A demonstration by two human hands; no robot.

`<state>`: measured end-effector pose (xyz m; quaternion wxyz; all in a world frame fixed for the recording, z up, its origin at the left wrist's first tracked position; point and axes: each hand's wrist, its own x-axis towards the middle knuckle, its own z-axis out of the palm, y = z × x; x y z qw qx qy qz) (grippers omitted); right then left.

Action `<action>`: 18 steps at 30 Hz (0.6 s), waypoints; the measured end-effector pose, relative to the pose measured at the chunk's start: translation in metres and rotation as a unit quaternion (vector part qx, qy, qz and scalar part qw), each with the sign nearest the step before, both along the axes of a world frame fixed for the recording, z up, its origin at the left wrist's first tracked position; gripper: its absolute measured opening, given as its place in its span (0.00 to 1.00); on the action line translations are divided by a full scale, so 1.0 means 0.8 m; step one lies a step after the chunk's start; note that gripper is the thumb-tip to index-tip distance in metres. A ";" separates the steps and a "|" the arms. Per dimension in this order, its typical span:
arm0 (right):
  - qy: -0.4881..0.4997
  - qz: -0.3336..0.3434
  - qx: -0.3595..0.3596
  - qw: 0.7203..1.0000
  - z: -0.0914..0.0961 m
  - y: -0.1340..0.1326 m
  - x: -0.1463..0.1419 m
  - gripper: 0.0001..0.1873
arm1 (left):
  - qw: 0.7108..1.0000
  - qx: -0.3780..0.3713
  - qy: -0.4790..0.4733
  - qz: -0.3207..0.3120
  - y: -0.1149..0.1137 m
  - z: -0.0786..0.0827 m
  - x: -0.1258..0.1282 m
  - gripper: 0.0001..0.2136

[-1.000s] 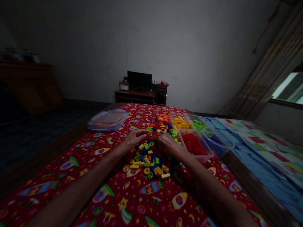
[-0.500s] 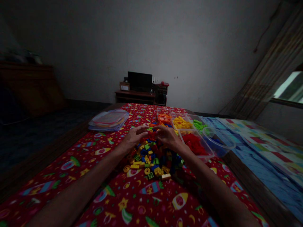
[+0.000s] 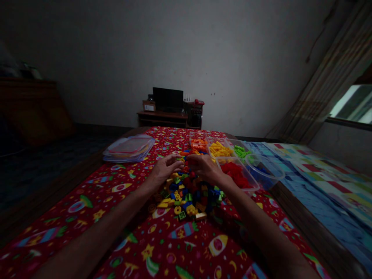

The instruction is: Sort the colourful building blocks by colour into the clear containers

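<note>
A heap of small plastic bricks (image 3: 186,195) in red, yellow, blue and green lies on a red patterned cloth (image 3: 174,248). My left hand (image 3: 164,170) and my right hand (image 3: 205,167) hover over the heap's far side, fingertips almost meeting. Both hands have their fingers curled in a pinch; a small red piece (image 3: 186,167) shows between them, and I cannot tell which hand grips it. To the right stand clear tubs: red bricks (image 3: 236,175), yellow bricks (image 3: 220,149), orange bricks (image 3: 199,143), green bricks (image 3: 242,151).
A stack of clear lids (image 3: 129,148) lies on the cloth at the left. A round clear tub with blue pieces (image 3: 266,170) sits at the cloth's right edge. A striped blue cover (image 3: 319,182) spreads to the right. A low cabinet with a dark screen (image 3: 168,104) stands against the far wall.
Both hands rose from the heap and came together at its far side, fingertips now nearly touching. The camera shifted slightly.
</note>
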<state>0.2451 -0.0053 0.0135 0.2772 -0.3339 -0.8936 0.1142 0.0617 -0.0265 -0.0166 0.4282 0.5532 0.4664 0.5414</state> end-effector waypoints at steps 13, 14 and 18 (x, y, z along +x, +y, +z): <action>-0.243 -0.335 0.033 0.910 0.049 0.030 0.122 0.19 | 0.948 0.043 0.315 0.007 0.023 -0.009 -0.064 0.19; -0.246 -0.334 0.040 0.909 0.048 0.029 0.118 0.19 | 0.936 0.039 0.349 -0.007 0.023 -0.012 -0.063 0.18; -0.231 -0.293 0.088 0.923 0.038 0.021 0.079 0.16 | 0.878 0.049 0.475 -0.017 0.018 -0.013 -0.057 0.15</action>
